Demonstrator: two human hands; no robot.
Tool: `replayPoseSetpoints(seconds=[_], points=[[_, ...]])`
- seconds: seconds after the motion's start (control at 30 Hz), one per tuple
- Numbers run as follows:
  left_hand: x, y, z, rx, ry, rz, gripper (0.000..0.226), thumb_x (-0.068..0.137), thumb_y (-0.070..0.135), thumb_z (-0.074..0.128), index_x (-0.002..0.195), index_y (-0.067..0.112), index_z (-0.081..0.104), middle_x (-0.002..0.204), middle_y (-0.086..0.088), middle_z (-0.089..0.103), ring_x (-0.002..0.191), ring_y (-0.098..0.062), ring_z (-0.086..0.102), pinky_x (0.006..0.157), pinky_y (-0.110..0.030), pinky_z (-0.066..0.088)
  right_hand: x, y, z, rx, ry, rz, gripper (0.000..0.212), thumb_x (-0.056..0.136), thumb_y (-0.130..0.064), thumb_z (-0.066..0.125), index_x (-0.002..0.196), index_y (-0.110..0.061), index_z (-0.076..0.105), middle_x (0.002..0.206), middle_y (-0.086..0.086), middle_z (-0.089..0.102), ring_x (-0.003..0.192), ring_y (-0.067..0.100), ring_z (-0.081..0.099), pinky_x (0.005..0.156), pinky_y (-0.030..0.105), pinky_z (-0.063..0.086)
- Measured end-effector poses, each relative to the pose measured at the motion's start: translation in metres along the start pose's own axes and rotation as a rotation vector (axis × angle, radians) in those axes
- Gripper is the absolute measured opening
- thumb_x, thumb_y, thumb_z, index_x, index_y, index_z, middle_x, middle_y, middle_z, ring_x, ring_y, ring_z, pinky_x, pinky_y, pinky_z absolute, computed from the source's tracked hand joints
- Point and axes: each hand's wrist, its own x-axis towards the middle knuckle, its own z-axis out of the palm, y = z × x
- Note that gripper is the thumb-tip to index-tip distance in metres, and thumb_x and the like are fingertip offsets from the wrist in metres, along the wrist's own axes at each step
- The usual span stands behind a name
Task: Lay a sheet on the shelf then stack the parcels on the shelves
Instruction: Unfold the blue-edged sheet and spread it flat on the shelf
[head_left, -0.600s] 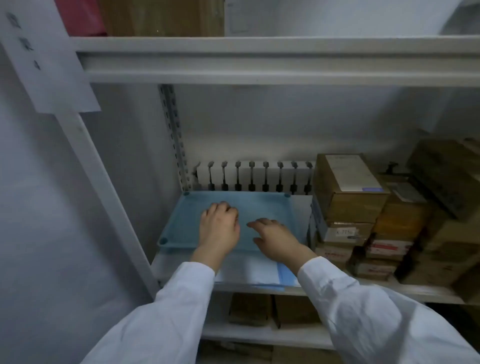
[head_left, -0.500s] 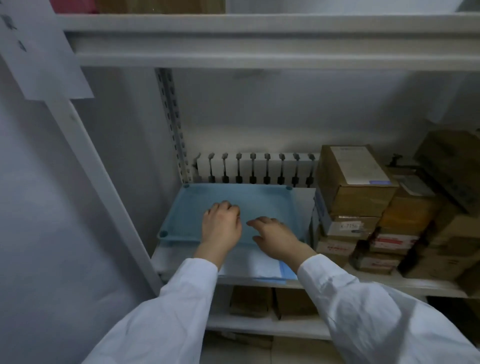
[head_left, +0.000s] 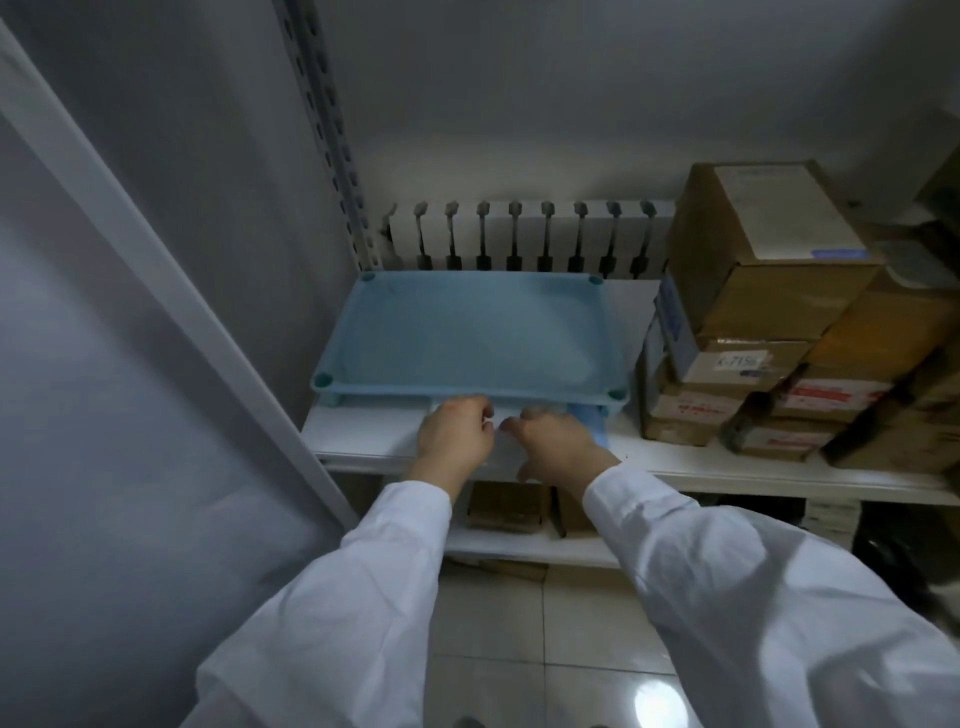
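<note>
A light blue plastic rack (head_left: 467, 332) stands on short legs on the white shelf (head_left: 358, 436), at its left end. Under the rack's front edge lies a white and blue sheet (head_left: 500, 418). My left hand (head_left: 454, 431) and my right hand (head_left: 556, 441) sit close together at that front edge, fingers curled, and pinch the sheet's near edge. Most of the sheet is hidden by my hands and the rack. Cardboard parcels (head_left: 753, 260) are piled on the right part of the same shelf.
A slotted white radiator-like panel (head_left: 519, 239) runs behind the rack. A perforated upright (head_left: 332, 135) and a slanted white post (head_left: 156, 270) stand at the left. More boxes (head_left: 506, 506) sit on the lower shelf. Glossy floor tiles (head_left: 519, 649) lie below.
Both hands have drawn back from the top of the blue rack to its front edge and now pinch the sheet. The view has tilted down and moved closer.
</note>
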Motion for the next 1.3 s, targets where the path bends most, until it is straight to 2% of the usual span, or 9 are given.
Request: replayPoseSetpoints(seconds=[0.27, 0.43, 0.6, 0.7, 0.8, 0.93, 1.03, 1.17, 1.3], points=[[-0.010, -0.007, 0.012, -0.165, -0.120, 0.024, 0.041, 0.086, 0.013, 0.054, 0.127, 0.015, 0.056, 0.132, -0.007, 0.054, 0.120, -0.024, 0.050, 0.101, -0.030, 0.040, 0.000, 0.003, 0.009, 0.020, 0.105, 0.019, 0.029, 0.095, -0.011, 0.044, 0.120, -0.009, 0.057, 0.124, 0.014, 0.054, 0.114, 0.032, 0.052, 0.090, 0.036, 0.040], [-0.011, -0.004, 0.011, -0.054, -0.172, 0.058, 0.043, 0.087, 0.023, 0.053, 0.130, 0.024, 0.053, 0.135, -0.002, 0.055, 0.127, -0.022, 0.046, 0.112, -0.038, 0.027, -0.009, 0.010, -0.008, 0.193, 0.169, -0.069, 0.024, 0.100, -0.022, 0.038, 0.116, -0.009, 0.050, 0.114, 0.018, 0.062, 0.102, 0.034, 0.058, 0.069, 0.030, 0.031], [-0.010, 0.007, -0.003, -0.019, 0.013, -0.010, 0.028, 0.098, 0.029, 0.041, 0.110, 0.015, 0.062, 0.115, -0.017, 0.064, 0.108, -0.035, 0.056, 0.086, -0.035, 0.042, -0.017, 0.011, -0.039, 0.150, 0.478, -0.151, 0.020, 0.094, -0.021, 0.049, 0.107, -0.008, 0.057, 0.093, 0.016, 0.069, 0.087, 0.035, 0.064, 0.067, 0.032, 0.028], [-0.010, 0.016, -0.017, -0.129, 0.115, -0.056, 0.029, 0.099, 0.027, 0.039, 0.109, 0.008, 0.059, 0.114, -0.020, 0.063, 0.105, -0.038, 0.056, 0.083, -0.038, 0.044, -0.021, 0.016, -0.054, 0.324, 0.641, -0.075, 0.032, 0.084, -0.020, 0.063, 0.114, -0.009, 0.060, 0.105, 0.014, 0.069, 0.098, 0.037, 0.062, 0.086, 0.039, 0.040], [-0.013, 0.027, -0.041, -0.254, 0.230, -0.128, 0.030, 0.099, 0.024, 0.038, 0.106, 0.003, 0.059, 0.111, -0.023, 0.062, 0.101, -0.039, 0.056, 0.082, -0.038, 0.043, -0.033, 0.024, -0.071, 0.470, 0.773, 0.059, 0.051, 0.084, -0.021, 0.065, 0.131, -0.011, 0.049, 0.130, 0.014, 0.056, 0.120, 0.035, 0.051, 0.103, 0.039, 0.033], [-0.017, 0.039, -0.068, -0.448, 0.323, -0.186, 0.033, 0.100, 0.025, 0.037, 0.108, 0.001, 0.059, 0.109, -0.019, 0.061, 0.100, -0.035, 0.055, 0.084, -0.037, 0.042, -0.045, 0.032, -0.086, 0.792, 0.705, 0.191, 0.070, 0.083, -0.020, 0.068, 0.142, -0.011, 0.032, 0.142, 0.014, 0.041, 0.131, 0.033, 0.039, 0.109, 0.045, 0.033], [-0.024, 0.048, -0.083, -0.621, 0.391, -0.220, 0.028, 0.099, 0.021, 0.041, 0.082, 0.003, 0.053, 0.091, -0.020, 0.053, 0.086, -0.028, 0.050, 0.073, -0.032, 0.036, -0.054, 0.033, -0.093, 1.053, 0.506, 0.259, 0.086, 0.077, -0.030, 0.075, 0.145, -0.017, 0.024, 0.142, 0.011, 0.041, 0.128, 0.034, 0.043, 0.103, 0.052, 0.041], [-0.043, 0.058, -0.095, -0.885, 0.480, -0.266, 0.027, 0.098, 0.022, 0.045, 0.097, -0.001, 0.059, 0.104, -0.029, 0.058, 0.089, -0.027, 0.052, 0.075, -0.027, 0.033, -0.069, 0.036, -0.103, 1.070, 0.386, 0.122, 0.043, 0.087, -0.021, 0.066, 0.123, -0.005, 0.051, 0.108, 0.011, 0.057, 0.098, 0.030, 0.056, 0.081, 0.041, 0.049], [-0.070, 0.066, -0.096, -0.962, 0.358, -0.183, 0.069, 0.065, 0.054, 0.074, 0.119, 0.014, 0.058, 0.112, -0.001, 0.063, 0.102, -0.018, 0.059, 0.088, -0.033, 0.048, -0.090, 0.034, -0.120, 1.108, 0.506, 0.016, 0.023, 0.096, -0.017, 0.052, 0.114, -0.005, 0.059, 0.097, 0.014, 0.061, 0.087, 0.029, 0.057, 0.077, 0.039, 0.048]])
